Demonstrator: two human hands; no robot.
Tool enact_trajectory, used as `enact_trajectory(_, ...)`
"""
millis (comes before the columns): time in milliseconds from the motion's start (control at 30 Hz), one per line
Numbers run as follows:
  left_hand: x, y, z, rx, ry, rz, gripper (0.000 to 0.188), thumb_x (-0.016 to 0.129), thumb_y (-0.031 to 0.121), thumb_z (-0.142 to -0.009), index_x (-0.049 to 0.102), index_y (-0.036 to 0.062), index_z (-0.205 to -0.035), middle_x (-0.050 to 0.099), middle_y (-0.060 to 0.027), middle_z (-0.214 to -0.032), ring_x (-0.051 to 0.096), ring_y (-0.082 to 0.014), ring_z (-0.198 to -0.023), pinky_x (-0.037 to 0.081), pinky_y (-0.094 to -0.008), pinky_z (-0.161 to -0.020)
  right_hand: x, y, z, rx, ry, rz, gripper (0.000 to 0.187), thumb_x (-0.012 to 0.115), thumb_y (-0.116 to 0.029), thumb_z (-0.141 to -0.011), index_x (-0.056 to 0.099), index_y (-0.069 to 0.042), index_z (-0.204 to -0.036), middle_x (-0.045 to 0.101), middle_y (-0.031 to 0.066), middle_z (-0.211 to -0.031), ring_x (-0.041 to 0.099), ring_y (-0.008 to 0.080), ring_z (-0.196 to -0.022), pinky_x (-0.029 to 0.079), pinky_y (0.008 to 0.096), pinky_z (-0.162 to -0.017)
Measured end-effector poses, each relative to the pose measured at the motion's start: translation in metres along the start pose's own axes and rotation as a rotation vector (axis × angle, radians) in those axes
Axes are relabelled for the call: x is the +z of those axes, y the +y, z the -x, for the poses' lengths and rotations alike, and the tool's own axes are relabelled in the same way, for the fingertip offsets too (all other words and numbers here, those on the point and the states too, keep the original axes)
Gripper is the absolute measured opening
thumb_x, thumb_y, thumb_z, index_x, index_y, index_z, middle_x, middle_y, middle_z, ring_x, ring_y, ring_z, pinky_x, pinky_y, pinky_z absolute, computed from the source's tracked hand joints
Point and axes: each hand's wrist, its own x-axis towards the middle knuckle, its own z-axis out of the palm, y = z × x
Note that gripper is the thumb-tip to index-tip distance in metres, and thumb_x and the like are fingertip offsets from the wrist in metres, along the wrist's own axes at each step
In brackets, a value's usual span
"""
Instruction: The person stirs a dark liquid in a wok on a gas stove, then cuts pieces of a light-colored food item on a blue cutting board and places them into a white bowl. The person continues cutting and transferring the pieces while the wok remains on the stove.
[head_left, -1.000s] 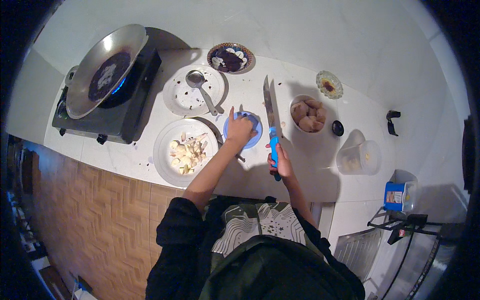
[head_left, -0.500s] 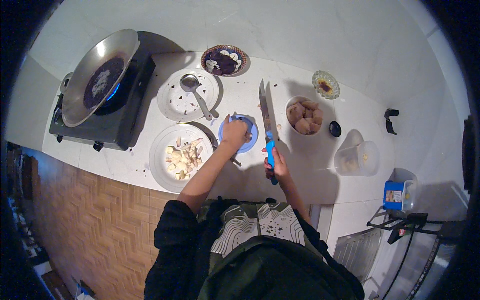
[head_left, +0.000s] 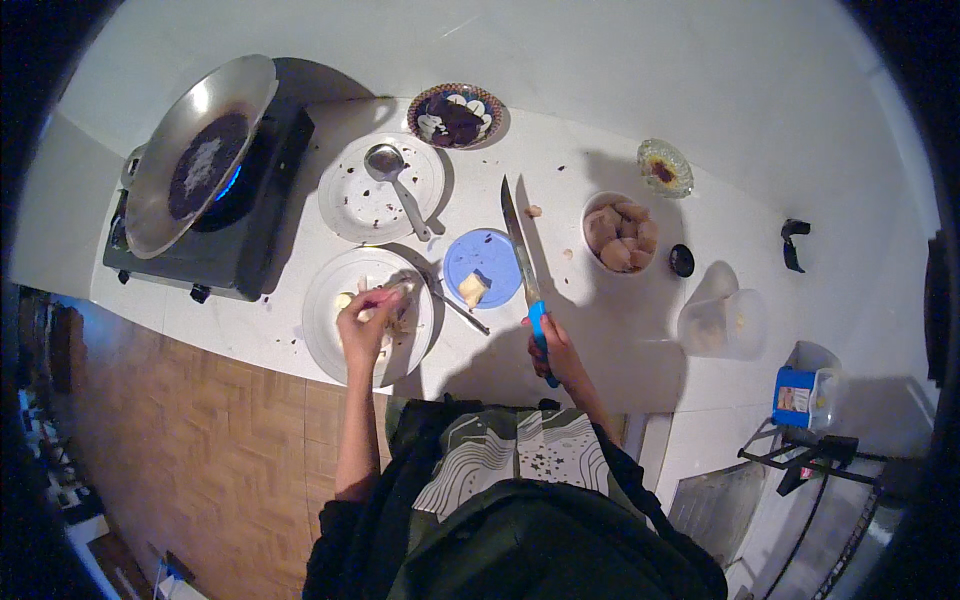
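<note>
My right hand (head_left: 556, 350) grips a kitchen knife (head_left: 520, 245) by its blue handle, the blade pointing away from me. Beside the blade is a small round blue disc (head_left: 490, 258) with a pale yellow chunk (head_left: 473, 290) lying on it. To the left, my left hand (head_left: 368, 318) is over a white plate (head_left: 322, 345) of pale yellow and pinkish pieces (head_left: 402, 325). Its thumb and fingertips are pinched together; whatever is between them is too small to make out. A thin metal utensil (head_left: 462, 310) lies from the plate's edge toward the counter front, partly covered near the hand.
On the far left a wok (head_left: 255, 90) sits tilted on a lit gas stove (head_left: 245, 255). Behind are a plate (head_left: 340, 220) with a ladle (head_left: 405, 195) and a patterned bowl (head_left: 490, 98). A bowl of brownish-pink chunks (head_left: 620, 235), a glass dish (head_left: 680, 180) and a clear container (head_left: 745, 325) stand right.
My left hand has moved left from the blue disc to the plate of pieces, uncovering the pale chunk on the disc. The knife tip has swung slightly left.
</note>
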Motion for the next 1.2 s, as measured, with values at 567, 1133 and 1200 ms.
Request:
enact_trajectory(567,0.09,0.003,0.001,0.47,-0.26,-0.694,0.059,0.067,0.039,-0.069,0.05,0.0071,-0.115,0.052,-0.0114,-0.106,0.045,-0.0267,-0.107,0.024,-0.0494,-0.095,-0.01,0.005,0.026,-0.08,0.055,0.402,0.035,0.036,-0.039,-0.093,0.051,-0.01,-0.105,0.044,0.0002,-0.056,0.039,0.0086,-0.043,0.032,0.0251,-0.042)
enact_trajectory(1133,0.114,0.017,-0.029,0.475,-0.264,-0.197,0.044,0.066,-0.002,-0.067,0.05,0.0065,-0.108,0.041,-0.0141,-0.113,0.052,-0.0302,-0.094,0.046,-0.0345,-0.08,-0.008,0.017,0.027,-0.09,0.107,0.425,0.034,0.036,-0.038,-0.093,0.05,-0.01,-0.106,0.047,0.0024,-0.057,0.044,0.0117,-0.046,0.036,0.0284,-0.045)
enact_trajectory(1200,0.113,0.02,-0.022,0.447,-0.311,-0.187,0.036,0.067,0.007,-0.07,0.053,0.0057,-0.103,0.046,-0.0138,-0.109,0.054,-0.0297,-0.092,0.046,-0.0343,-0.078,-0.007,0.014,0.029,-0.112,0.139,0.509,0.034,0.035,-0.038,-0.093,0.05,-0.01,-0.106,0.048,0.0048,-0.057,0.046,0.0153,-0.046,0.036,0.0312,-0.046)
